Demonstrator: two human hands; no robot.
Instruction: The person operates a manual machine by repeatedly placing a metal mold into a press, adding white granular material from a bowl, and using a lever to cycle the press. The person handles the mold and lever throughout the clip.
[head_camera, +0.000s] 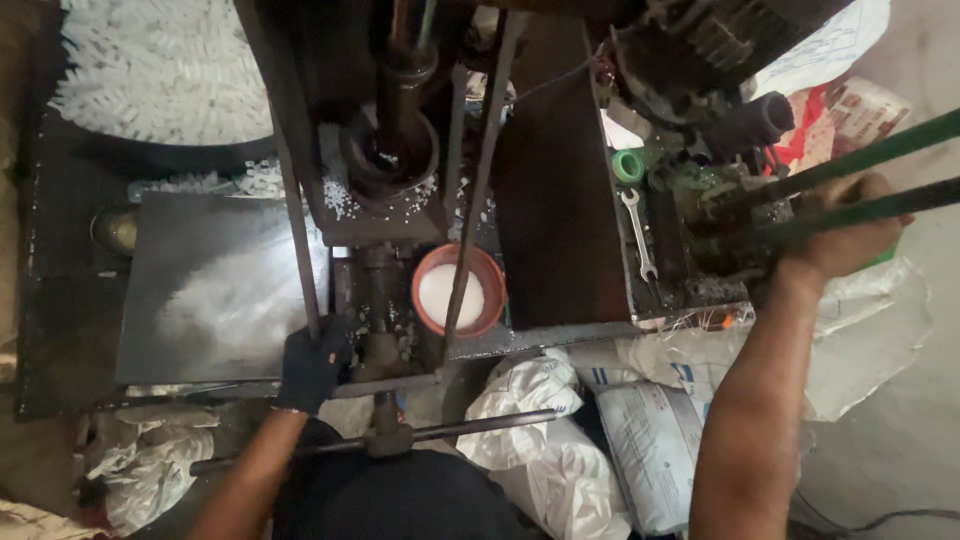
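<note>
Steel frame press, seen from above. Left hand (310, 365), in a dark glove, is closed around a thin upright rod (297, 225) of the machine frame, low down near the base. Right hand (850, 225), bare, is wrapped tight around two green lever bars (880, 170) that run out past it to the far right.

Orange bowl (459, 291) of white granules sits just right of the left hand, touching the base plate beside the central column (400, 130). A second thin rod crosses over the bowl. Dark metal tray (215, 285) dusted with white powder lies just left of the gloved hand.

Judgement on the lever pull: keep both bars gripped together so they move as one, pull along their line, not sideways. Left hand should stay braced on the rod and clear of the column and die area.

Count:
- hands: 2, one gloved, one bare
- green bars: 2
- bowls: 1
- spanners: 1, silver spanner (637, 233), left of the right hand
- green tape rolls: 1 (628, 166)
- white sacks (640, 450): at least 3 between the forearms, exact number unclear
- pile of small white parts (165, 70): too many to count, well above the left hand
</note>
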